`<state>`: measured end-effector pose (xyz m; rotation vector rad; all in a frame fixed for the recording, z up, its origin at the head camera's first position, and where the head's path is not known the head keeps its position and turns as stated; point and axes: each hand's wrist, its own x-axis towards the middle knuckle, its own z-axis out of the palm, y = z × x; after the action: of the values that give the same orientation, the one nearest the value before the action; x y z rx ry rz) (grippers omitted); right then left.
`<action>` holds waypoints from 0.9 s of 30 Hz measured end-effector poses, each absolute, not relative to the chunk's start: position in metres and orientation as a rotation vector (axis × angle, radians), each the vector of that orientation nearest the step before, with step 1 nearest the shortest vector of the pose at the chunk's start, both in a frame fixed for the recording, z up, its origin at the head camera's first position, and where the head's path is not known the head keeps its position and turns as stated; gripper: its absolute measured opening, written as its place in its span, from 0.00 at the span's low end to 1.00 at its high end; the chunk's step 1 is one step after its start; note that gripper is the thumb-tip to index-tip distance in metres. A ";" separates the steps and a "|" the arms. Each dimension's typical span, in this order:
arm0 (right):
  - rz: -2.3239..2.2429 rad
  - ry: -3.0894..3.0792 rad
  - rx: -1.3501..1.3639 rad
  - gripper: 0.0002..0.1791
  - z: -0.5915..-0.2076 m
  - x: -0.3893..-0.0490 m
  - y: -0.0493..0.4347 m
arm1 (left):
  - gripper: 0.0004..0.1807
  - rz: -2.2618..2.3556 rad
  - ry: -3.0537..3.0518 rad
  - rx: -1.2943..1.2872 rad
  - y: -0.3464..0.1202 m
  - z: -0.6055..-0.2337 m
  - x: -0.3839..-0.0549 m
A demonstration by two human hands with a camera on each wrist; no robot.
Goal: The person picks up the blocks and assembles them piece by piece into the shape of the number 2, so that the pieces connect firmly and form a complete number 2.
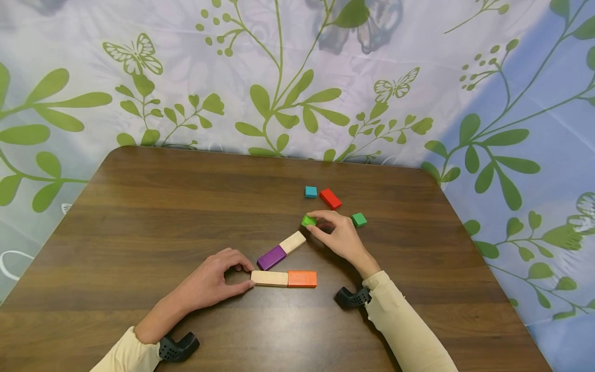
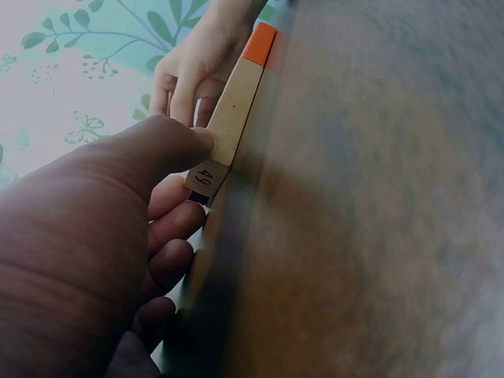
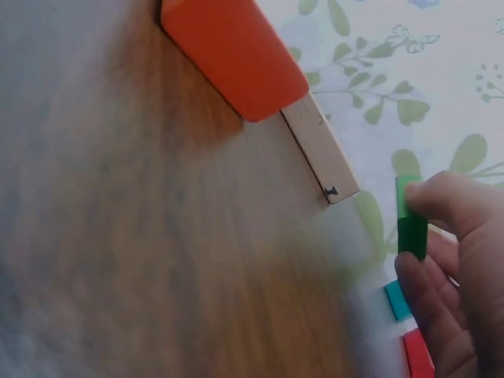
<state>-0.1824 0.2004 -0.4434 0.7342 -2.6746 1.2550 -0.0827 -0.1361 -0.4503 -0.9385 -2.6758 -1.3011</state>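
My right hand [image 1: 341, 237] pinches a light green block [image 1: 308, 221] between thumb and fingers, just beyond the far end of a plain wooden block [image 1: 293, 242]. That block lies end to end with a purple block [image 1: 271, 258] in a slanting row. Nearer me, another plain wooden block [image 1: 269, 278] meets an orange block [image 1: 302, 279] in a straight row. At this row's left end, my left hand [image 1: 211, 279] holds the wooden block between thumb and index finger. The left wrist view shows the number 49 on the end face [image 2: 203, 176] of that block.
Beyond the right hand lie a small blue block [image 1: 311, 192], a red block [image 1: 330, 198] and a darker green block [image 1: 359, 219]. The brown wooden table [image 1: 186, 206] backs onto a leaf-patterned cloth [image 1: 186, 77]. A black wrist device [image 1: 351, 298] hangs at the right sleeve.
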 end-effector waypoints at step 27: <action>1.290 -2.702 0.826 0.19 -0.457 -0.184 0.201 | 0.13 -1.294 -2.694 -0.930 -0.137 -0.450 -0.084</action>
<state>-0.1842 0.2010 -0.4573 0.8259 -2.7020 1.2897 -0.0843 -0.1370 -0.4503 -0.9300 -2.6945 -1.2940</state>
